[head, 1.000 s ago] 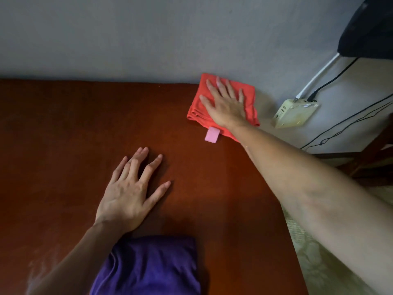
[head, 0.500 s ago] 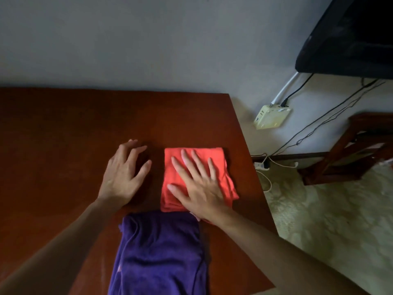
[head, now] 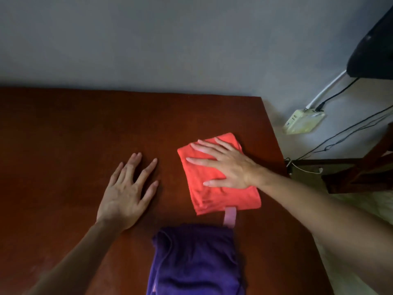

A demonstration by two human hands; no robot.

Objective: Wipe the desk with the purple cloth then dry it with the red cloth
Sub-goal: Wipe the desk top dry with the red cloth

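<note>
The folded red cloth (head: 223, 194) lies flat on the brown desk (head: 74, 128), towards its right side, with a pink tag sticking out of its near edge. My right hand (head: 225, 165) presses flat on top of it, fingers spread and pointing left. To the left of the cloth, my left hand (head: 129, 188) rests palm down on the bare desk with its fingers apart, holding nothing. The purple cloth (head: 195, 262) lies bunched at the near edge of the desk, just below the red cloth and touched by neither hand.
The desk's right edge runs close to the red cloth, with patterned floor beyond. A cream power strip (head: 304, 122) with cables hangs on the grey wall at right. A dark screen (head: 374, 50) and a wooden stand (head: 361, 173) sit at far right.
My right hand slid the red cloth from the far right corner back towards me, then a little right and outward, turning its fingers leftward. My left hand stayed flat on the desk.
</note>
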